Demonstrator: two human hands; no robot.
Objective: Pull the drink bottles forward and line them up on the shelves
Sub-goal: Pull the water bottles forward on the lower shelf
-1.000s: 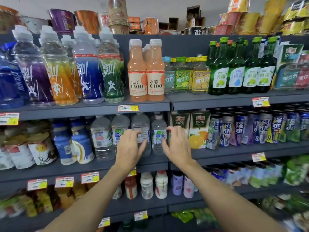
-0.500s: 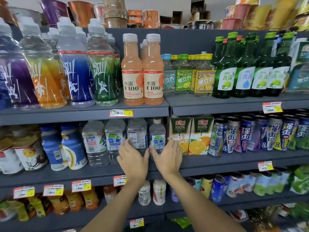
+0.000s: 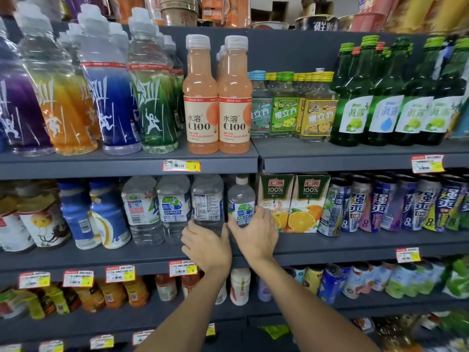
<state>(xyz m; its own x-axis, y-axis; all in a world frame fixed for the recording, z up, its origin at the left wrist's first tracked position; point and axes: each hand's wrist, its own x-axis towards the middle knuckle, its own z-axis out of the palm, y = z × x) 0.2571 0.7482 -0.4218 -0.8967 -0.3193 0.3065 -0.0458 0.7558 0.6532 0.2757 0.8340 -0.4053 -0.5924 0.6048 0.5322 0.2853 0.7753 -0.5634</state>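
Observation:
On the middle shelf point(image 3: 330, 247) stand several clear water bottles with green and blue labels. My left hand point(image 3: 206, 246) grips the lower part of one clear bottle point(image 3: 207, 199) whose back label faces me. My right hand point(image 3: 255, 232) grips the base of the smaller clear bottle point(image 3: 241, 199) right beside it. Two more clear bottles point(image 3: 157, 207) stand to the left. Both hands' fingertips are hidden behind the bottles.
Two orange juice cartons point(image 3: 291, 201) stand just right of my right hand, then a row of cans point(image 3: 380, 204). Blue and white bottles point(image 3: 96, 214) stand to the left. Above are sports drinks point(image 3: 111, 97), two peach C100 bottles point(image 3: 218, 97) and green glass bottles point(image 3: 380, 97).
Both hands have dropped from the bottles' labels to their lower parts and closed round them. The view has moved nearer to the shelf.

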